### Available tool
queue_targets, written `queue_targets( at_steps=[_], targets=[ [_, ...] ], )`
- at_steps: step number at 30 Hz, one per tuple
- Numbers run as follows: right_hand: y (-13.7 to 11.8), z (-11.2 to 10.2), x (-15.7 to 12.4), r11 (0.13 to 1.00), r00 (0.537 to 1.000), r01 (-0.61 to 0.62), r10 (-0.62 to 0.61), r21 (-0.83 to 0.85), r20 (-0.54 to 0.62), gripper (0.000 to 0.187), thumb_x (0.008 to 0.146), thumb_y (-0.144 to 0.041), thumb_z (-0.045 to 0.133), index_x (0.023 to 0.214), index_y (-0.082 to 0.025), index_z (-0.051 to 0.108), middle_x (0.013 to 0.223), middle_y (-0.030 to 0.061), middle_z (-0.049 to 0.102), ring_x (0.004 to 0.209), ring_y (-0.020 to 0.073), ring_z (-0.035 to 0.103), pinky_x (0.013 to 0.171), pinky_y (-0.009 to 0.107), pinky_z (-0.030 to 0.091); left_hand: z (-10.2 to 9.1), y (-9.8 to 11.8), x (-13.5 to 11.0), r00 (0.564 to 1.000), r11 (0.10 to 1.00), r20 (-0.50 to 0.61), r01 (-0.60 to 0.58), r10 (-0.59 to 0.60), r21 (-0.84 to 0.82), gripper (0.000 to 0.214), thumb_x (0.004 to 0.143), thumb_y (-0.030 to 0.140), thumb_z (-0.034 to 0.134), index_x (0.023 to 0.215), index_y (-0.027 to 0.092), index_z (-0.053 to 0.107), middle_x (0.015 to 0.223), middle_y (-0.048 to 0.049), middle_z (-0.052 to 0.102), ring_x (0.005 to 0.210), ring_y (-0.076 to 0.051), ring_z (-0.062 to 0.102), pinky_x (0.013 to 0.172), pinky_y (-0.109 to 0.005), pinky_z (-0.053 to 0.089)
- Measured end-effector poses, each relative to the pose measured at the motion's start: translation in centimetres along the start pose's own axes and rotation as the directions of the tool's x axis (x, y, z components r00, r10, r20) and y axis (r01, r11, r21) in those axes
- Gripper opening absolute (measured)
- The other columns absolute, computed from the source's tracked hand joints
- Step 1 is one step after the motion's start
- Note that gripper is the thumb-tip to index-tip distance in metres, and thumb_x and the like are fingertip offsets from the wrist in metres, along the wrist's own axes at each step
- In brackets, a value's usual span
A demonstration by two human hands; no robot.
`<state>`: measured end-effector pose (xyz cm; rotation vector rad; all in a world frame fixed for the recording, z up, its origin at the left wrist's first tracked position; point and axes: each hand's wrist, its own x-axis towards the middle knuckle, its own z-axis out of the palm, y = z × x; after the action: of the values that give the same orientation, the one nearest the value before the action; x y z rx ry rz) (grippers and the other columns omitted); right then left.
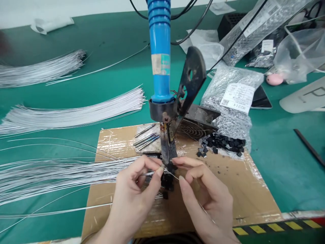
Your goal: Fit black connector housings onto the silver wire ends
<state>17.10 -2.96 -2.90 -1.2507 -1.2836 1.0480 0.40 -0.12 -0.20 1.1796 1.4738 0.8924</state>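
Note:
A soldering iron with a blue handle (162, 44) is fixed upright, its tip (165, 152) pointing down between my hands. My left hand (139, 186) is closed, thumb and forefinger pinched on the end of a thin wire right beside the tip. What sits at the fingertips is too small to make out. In my right hand (208, 193), a fine solder wire (173, 175) runs between thumb and fingers, from the tip back across the palm. The right forefinger reaches close to the tip. Dark small pieces (167, 183) lie under the tip, partly hidden.
Silvery wires (63, 173) stretch left from my left hand, with more bundles (76, 113) behind. Cardboard (243, 193) covers the green table. Small black squares (225, 144) spill from a bubble-wrap bag (228, 95). A fan (199, 123) and black bracket (191, 78) stand by the iron.

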Motion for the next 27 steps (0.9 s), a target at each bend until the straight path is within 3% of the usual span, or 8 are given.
queue_targets(
  at_steps=[6, 11, 17, 24, 27],
  targets=[
    [-0.29, 0.18, 0.04, 0.999, 0.999, -0.042, 0.042, -0.02, 0.005, 0.018, 0.097, -0.014, 0.063, 0.082, -0.024, 0.057, 0.12, 0.011, 0.081, 0.102, 0.0227, 0.08, 0.084, 0.03, 0.059, -0.02, 0.28, 0.17, 1.0, 1.0, -0.018, -0.003, 0.003, 0.015, 0.015, 0.093, 0.019, 0.072, 0.078, 0.02, 0.069, 0.087, -0.0006, 0.073, 0.076, -0.013, 0.065, 0.062, -0.02, 0.045],
    [-0.57, 0.25, 0.33, 0.999, 1.0, -0.027, 0.026, -0.025, -0.015, 0.019, 0.094, -0.013, 0.064, 0.081, -0.024, 0.057, 0.118, 0.0092, 0.083, 0.106, 0.0247, 0.08, 0.082, 0.03, 0.06, -0.09, 0.58, 0.41, 0.999, 1.0, -0.031, -0.014, 0.014, 0.0, 0.016, 0.093, 0.017, 0.071, 0.077, 0.02, 0.069, 0.084, 0.0001, 0.073, 0.072, -0.012, 0.065, 0.063, -0.019, 0.047],
    [-0.7, 0.35, 0.44, 1.0, 1.0, -0.021, 0.021, -0.014, -0.022, 0.02, 0.094, -0.012, 0.064, 0.08, -0.024, 0.057, 0.119, 0.0088, 0.082, 0.085, 0.0198, 0.081, 0.074, 0.029, 0.059, -0.04, 0.8, 0.47, 0.999, 1.0, -0.038, -0.023, 0.023, -0.005, 0.016, 0.092, 0.016, 0.072, 0.077, 0.02, 0.069, 0.084, -0.0006, 0.074, 0.073, -0.013, 0.066, 0.063, -0.019, 0.048],
    [-0.66, 0.44, 0.43, 1.0, 0.999, -0.025, 0.026, 0.006, -0.032, 0.02, 0.092, -0.012, 0.065, 0.079, -0.024, 0.057, 0.118, 0.0071, 0.082, 0.097, 0.022, 0.081, 0.077, 0.028, 0.058, -0.13, 0.78, 0.33, 1.0, 1.0, -0.028, -0.012, 0.012, 0.005, 0.015, 0.093, 0.018, 0.071, 0.078, 0.021, 0.069, 0.085, 0.0002, 0.076, 0.069, -0.012, 0.062, 0.06, -0.021, 0.044],
    [-0.76, 0.49, 0.46, 1.0, 0.999, -0.025, 0.025, 0.009, -0.033, 0.02, 0.093, -0.012, 0.064, 0.078, -0.024, 0.057, 0.118, 0.0087, 0.082, 0.094, 0.0213, 0.081, 0.078, 0.029, 0.058, -0.22, 0.71, 0.21, 1.0, 1.0, -0.028, -0.007, 0.007, 0.01, 0.016, 0.093, 0.018, 0.071, 0.078, 0.022, 0.069, 0.085, 0.0006, 0.075, 0.071, -0.012, 0.063, 0.059, -0.021, 0.043]
  ],
)
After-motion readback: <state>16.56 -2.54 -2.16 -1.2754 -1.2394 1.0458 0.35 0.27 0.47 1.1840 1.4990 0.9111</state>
